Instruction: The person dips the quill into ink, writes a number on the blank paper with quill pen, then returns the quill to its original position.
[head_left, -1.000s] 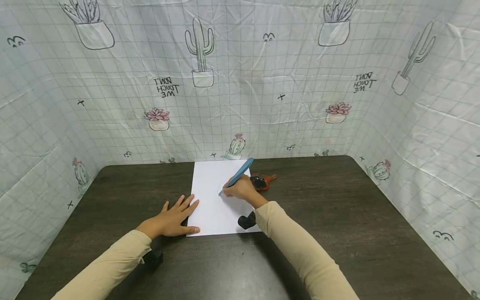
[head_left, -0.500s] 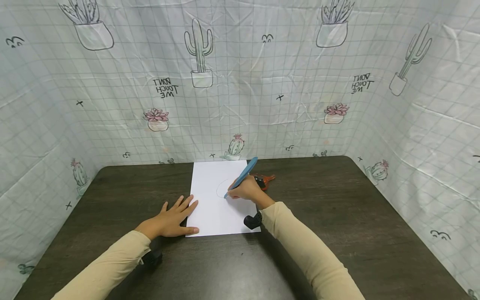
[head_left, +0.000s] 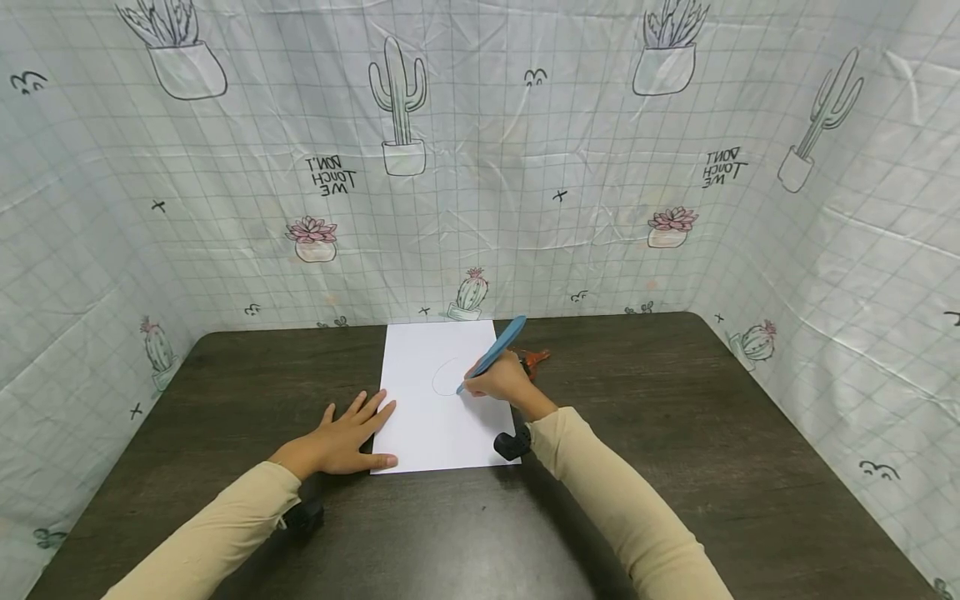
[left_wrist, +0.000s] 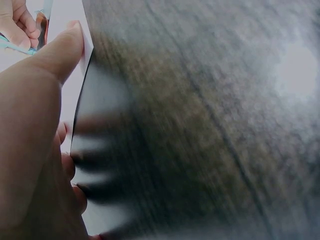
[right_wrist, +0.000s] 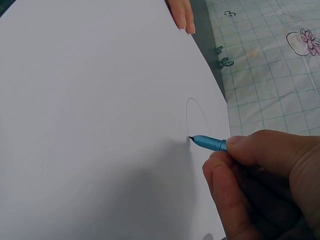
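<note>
A white sheet of paper (head_left: 442, 433) lies on the dark wooden table. My right hand (head_left: 497, 379) pinches a blue pen (head_left: 501, 343) with a broad, feather-like top end. In the right wrist view the dark tip of the pen (right_wrist: 207, 142) touches the sheet at the end of a thin curved line (right_wrist: 187, 115). The head view shows that line (head_left: 434, 377) as a partly drawn round shape. My left hand (head_left: 341, 437) rests with spread, straight fingers on the sheet's left edge, its thumb near the lower left corner.
Beyond my right hand lies an orange-red object (head_left: 537, 358), mostly hidden by the hand. Black cameras sit at the right wrist (head_left: 512, 444) and left wrist (head_left: 303, 517). A printed cactus curtain (head_left: 480, 192) encloses the table's back and sides.
My right hand has moved the pen to the right along the sheet, and the curved line has grown longer. The orange-red object is more covered by the hand. My left hand stays put.
</note>
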